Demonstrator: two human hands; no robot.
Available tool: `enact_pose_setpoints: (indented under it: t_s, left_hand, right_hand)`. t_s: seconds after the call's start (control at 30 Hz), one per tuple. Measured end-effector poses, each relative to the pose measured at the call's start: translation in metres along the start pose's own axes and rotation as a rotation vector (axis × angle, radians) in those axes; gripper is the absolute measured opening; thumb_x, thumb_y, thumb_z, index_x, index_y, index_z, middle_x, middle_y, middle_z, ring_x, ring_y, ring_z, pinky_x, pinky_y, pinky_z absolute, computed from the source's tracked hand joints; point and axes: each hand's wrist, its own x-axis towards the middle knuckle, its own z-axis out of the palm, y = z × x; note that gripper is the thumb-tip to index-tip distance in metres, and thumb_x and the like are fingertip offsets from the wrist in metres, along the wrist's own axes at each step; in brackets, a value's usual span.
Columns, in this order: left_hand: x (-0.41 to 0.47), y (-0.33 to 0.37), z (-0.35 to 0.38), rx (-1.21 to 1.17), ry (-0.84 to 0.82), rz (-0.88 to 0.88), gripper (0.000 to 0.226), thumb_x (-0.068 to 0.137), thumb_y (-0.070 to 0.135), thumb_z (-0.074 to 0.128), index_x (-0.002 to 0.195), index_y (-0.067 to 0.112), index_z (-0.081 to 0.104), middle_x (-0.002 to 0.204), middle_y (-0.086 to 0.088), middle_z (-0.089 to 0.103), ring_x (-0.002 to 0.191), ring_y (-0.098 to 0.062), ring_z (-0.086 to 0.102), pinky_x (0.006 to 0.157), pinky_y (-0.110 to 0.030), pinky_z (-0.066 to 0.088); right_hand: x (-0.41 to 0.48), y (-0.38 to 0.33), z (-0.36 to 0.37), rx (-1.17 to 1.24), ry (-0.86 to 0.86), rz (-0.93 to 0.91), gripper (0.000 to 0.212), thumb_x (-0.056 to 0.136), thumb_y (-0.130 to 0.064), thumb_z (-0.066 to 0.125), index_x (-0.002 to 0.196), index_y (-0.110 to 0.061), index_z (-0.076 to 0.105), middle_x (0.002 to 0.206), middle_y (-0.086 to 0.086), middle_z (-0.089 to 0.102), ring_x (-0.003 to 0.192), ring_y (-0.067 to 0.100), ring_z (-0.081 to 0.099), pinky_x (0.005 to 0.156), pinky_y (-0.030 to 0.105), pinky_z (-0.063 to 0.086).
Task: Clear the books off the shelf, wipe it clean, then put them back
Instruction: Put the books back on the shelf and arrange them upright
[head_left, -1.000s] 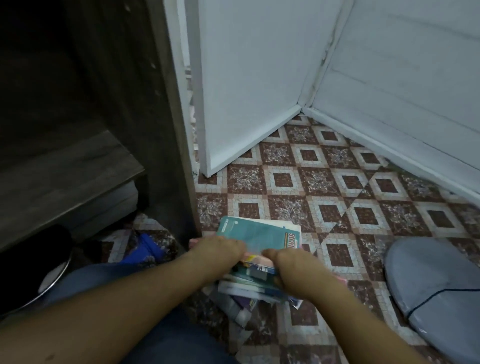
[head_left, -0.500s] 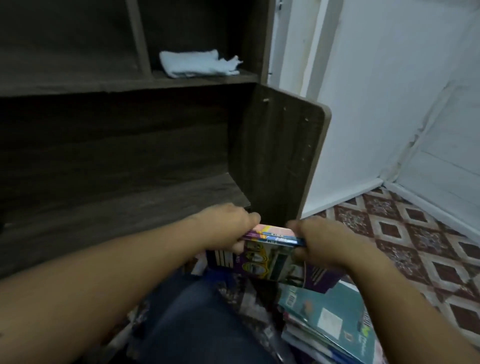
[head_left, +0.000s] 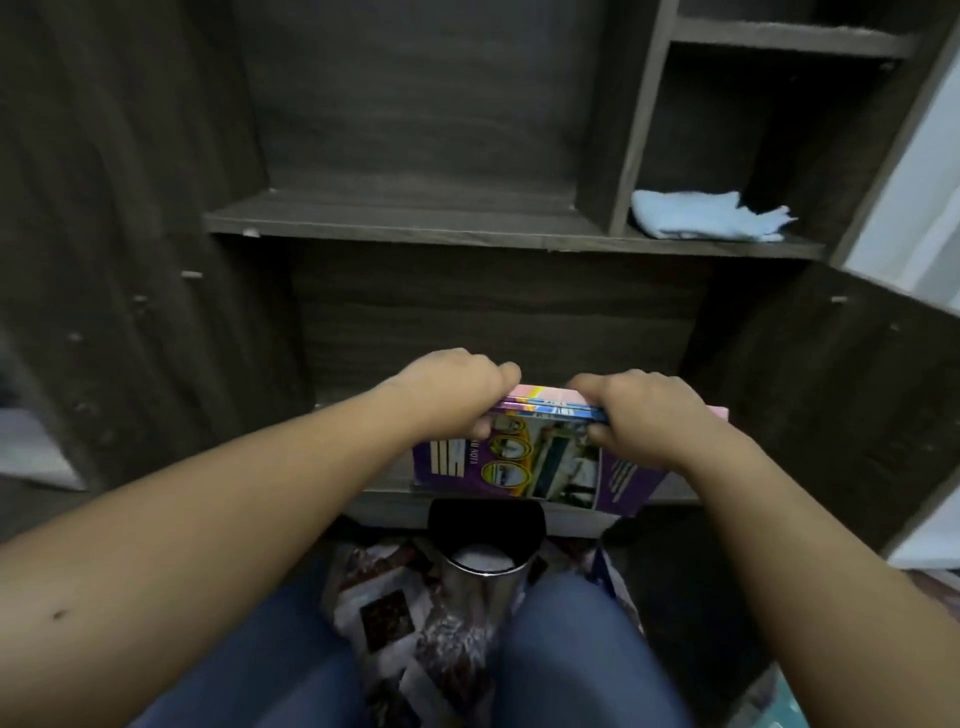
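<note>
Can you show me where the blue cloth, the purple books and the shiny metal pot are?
blue cloth (head_left: 706, 221), head view, middle of its folds.
purple books (head_left: 540, 462), head view, middle of the front cover.
shiny metal pot (head_left: 478, 597), head view, its chrome side.

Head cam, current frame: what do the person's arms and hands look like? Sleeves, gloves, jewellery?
Left hand and right hand are bare: no gloves, and no rings or watch show. Both forearms are bare to the frame edge, no sleeve. The left forearm carries one small mark. Blue jeans cover the legs.

Two hands (head_left: 457, 395) (head_left: 644, 415), one stack of books (head_left: 519, 457), one blue cloth (head_left: 706, 221), one metal can (head_left: 485, 582).
</note>
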Motion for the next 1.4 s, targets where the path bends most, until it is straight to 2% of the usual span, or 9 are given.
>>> enact_pose_setpoints:
  t_s: [0.2, 0.4, 0.47, 0.53, 0.63, 0.93, 1.07, 1.23, 1.4]
  left_hand:
    - [-0.02, -0.047, 0.026, 0.047, 0.052, -0.168, 0.033, 0.092, 0.03, 0.059, 0.118, 0.018, 0.041, 0.102, -0.003, 0.064, 0.09, -0.023, 0.063, 0.077, -0.037, 0.054]
    - [-0.025, -0.06, 0.065, 0.158, 0.152, -0.287, 0.03, 0.094, 0.014, 0.05, 0.122, 0.011, 0.039, 0.112, -0.007, 0.059, 0.099, -0.028, 0.062, 0.064, -0.035, 0.038]
    - [-0.022, -0.06, 0.084, 0.154, 0.278, -0.288, 0.028, 0.087, 0.01, 0.057, 0.113, 0.008, 0.049, 0.102, -0.01, 0.062, 0.089, -0.031, 0.066, 0.058, -0.035, 0.04]
    - [-0.018, -0.058, 0.101, 0.143, 0.322, -0.259, 0.037, 0.059, 0.01, 0.08, 0.088, 0.009, 0.057, 0.072, -0.008, 0.063, 0.058, -0.027, 0.065, 0.042, -0.029, 0.041]
    - [-0.011, -0.056, 0.131, 0.152, 0.324, -0.236, 0.061, 0.038, 0.011, 0.088, 0.081, 0.014, 0.044, 0.055, -0.002, 0.055, 0.04, -0.022, 0.056, 0.033, -0.023, 0.035]
    - [-0.009, -0.038, 0.17, 0.1, 0.205, -0.209, 0.046, 0.037, 0.018, 0.088, 0.074, 0.017, 0.061, 0.059, 0.0, 0.058, 0.045, -0.018, 0.058, 0.037, -0.022, 0.034]
    - [-0.011, -0.033, 0.2, 0.122, 0.305, -0.197, 0.02, 0.054, 0.011, 0.061, 0.072, 0.017, 0.053, 0.06, -0.001, 0.054, 0.05, -0.02, 0.056, 0.043, -0.024, 0.042]
    - [-0.01, -0.039, 0.22, 0.062, 0.305, -0.276, 0.045, 0.048, 0.013, 0.081, 0.089, 0.018, 0.063, 0.08, 0.0, 0.061, 0.068, -0.022, 0.059, 0.061, -0.033, 0.048]
    - [-0.006, -0.036, 0.229, 0.032, 0.367, -0.332, 0.047, 0.055, 0.012, 0.068, 0.101, 0.018, 0.064, 0.09, 0.001, 0.062, 0.078, -0.023, 0.059, 0.068, -0.039, 0.051]
  right_hand:
    - [0.056, -0.04, 0.015, -0.034, 0.14, -0.075, 0.042, 0.093, -0.036, 0.052, 0.133, -0.042, 0.04, 0.113, -0.003, 0.064, 0.099, 0.024, 0.062, 0.074, 0.035, 0.043]
    - [0.09, -0.053, 0.054, -0.071, 0.292, -0.142, 0.051, 0.087, -0.028, 0.059, 0.134, -0.038, 0.044, 0.123, -0.008, 0.062, 0.103, 0.02, 0.062, 0.074, 0.032, 0.047]
    - [0.094, -0.054, 0.068, -0.083, 0.347, -0.177, 0.058, 0.071, -0.022, 0.075, 0.125, -0.032, 0.058, 0.107, -0.003, 0.07, 0.088, 0.022, 0.068, 0.063, 0.029, 0.05]
    - [0.097, -0.052, 0.084, -0.087, 0.355, -0.171, 0.059, 0.053, -0.015, 0.084, 0.11, -0.026, 0.069, 0.086, 0.001, 0.073, 0.068, 0.023, 0.069, 0.05, 0.026, 0.049]
    - [0.098, -0.048, 0.11, -0.096, 0.304, -0.17, 0.058, 0.053, -0.014, 0.084, 0.108, -0.025, 0.068, 0.085, 0.001, 0.073, 0.067, 0.021, 0.07, 0.051, 0.027, 0.05]
    - [0.083, -0.047, 0.161, 0.01, 0.202, -0.171, 0.057, 0.044, -0.02, 0.088, 0.098, -0.027, 0.07, 0.077, -0.005, 0.071, 0.06, 0.018, 0.067, 0.047, 0.024, 0.049]
    - [0.08, -0.049, 0.179, 0.039, 0.165, -0.211, 0.058, 0.047, -0.018, 0.087, 0.102, -0.025, 0.07, 0.087, -0.005, 0.073, 0.069, 0.018, 0.07, 0.054, 0.026, 0.055]
    - [0.082, -0.054, 0.193, 0.056, 0.156, -0.217, 0.066, 0.042, -0.016, 0.088, 0.105, -0.024, 0.072, 0.092, -0.004, 0.074, 0.072, 0.018, 0.07, 0.056, 0.028, 0.057]
    - [0.087, -0.051, 0.199, 0.077, 0.147, -0.192, 0.068, 0.039, -0.015, 0.087, 0.105, -0.024, 0.072, 0.097, -0.005, 0.074, 0.078, 0.016, 0.071, 0.06, 0.028, 0.057]
